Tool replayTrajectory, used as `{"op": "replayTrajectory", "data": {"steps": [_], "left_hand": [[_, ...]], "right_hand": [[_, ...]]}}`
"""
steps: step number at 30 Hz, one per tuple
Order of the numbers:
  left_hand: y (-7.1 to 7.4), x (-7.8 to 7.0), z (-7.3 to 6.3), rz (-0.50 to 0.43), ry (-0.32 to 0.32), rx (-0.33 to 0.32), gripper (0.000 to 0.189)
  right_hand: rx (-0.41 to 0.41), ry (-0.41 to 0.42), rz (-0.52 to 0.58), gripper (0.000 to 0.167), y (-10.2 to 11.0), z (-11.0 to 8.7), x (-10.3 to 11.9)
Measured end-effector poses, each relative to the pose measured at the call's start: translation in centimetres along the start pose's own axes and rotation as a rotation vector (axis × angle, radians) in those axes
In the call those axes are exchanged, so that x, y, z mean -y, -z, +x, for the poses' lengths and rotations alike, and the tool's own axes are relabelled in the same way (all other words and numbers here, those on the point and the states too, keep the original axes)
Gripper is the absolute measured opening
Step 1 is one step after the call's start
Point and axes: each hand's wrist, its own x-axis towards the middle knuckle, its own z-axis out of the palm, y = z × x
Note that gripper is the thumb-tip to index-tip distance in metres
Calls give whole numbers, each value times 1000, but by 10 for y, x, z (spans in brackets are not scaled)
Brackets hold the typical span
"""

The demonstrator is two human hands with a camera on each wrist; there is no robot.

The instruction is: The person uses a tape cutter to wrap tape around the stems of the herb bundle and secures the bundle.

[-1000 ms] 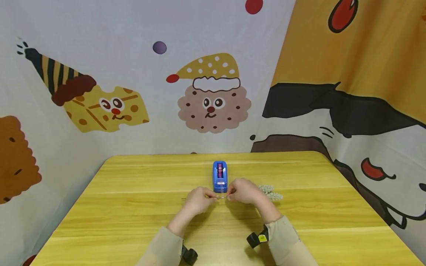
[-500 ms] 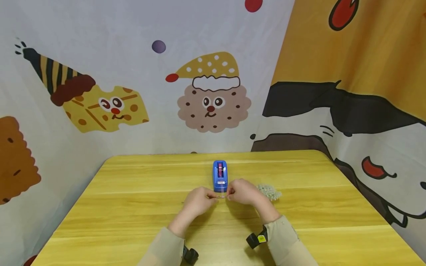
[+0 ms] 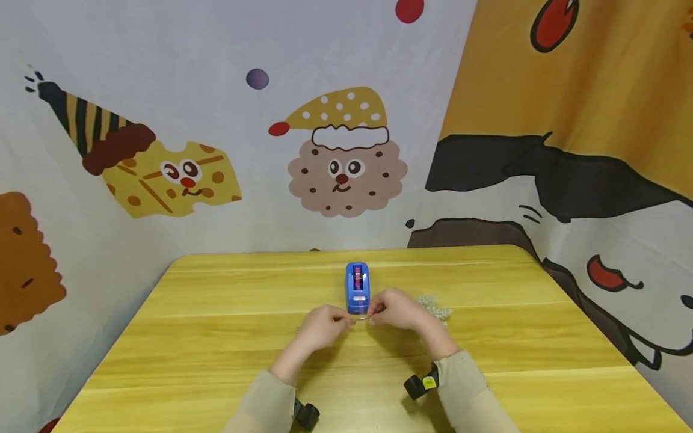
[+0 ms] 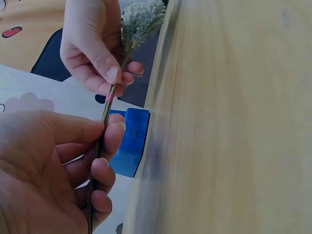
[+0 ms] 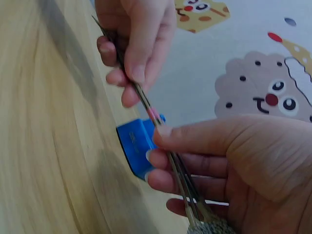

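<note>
Both hands hold a small bundle of artificial flowers with thin brown-green stems (image 5: 178,171) and pale grey-green heads (image 3: 435,309). My left hand (image 3: 320,328) pinches the lower stems between thumb and fingers, the other fingers curled along them in the left wrist view. Nearer the heads, my right hand (image 3: 397,310) grips the stems between thumb and fingertips. A pink band (image 4: 110,97) shows on the stems in the gap between the hands. Just beyond the fingers stands a blue tape dispenser (image 3: 358,287) with a pink core. Whether tape reaches the stems is hard to tell.
The wooden table (image 3: 216,361) spreads to both sides of the hands. Behind it hangs a printed curtain (image 3: 216,108) with cartoon figures. A small black camera is worn at each wrist.
The flower heads have shifted a little to the left and changed their spread, as if the bundle has turned. Both hands stay close to the same place, gripping the stems.
</note>
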Motion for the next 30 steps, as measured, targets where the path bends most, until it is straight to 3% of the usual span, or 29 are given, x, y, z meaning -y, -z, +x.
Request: {"op": "replayTrajectory", "data": {"steps": [9, 21, 30], "left_hand": [[1, -1, 2, -31, 42, -32, 16], [1, -8, 5, -44, 88, -76, 14], [-1, 2, 7, -55, 86, -34, 12]], "right_hand": [[57, -21, 74, 5, 5, -1, -4], [-13, 9, -117, 3, 8, -3, 7], [-34, 27, -167, 10, -2, -1, 2]]}}
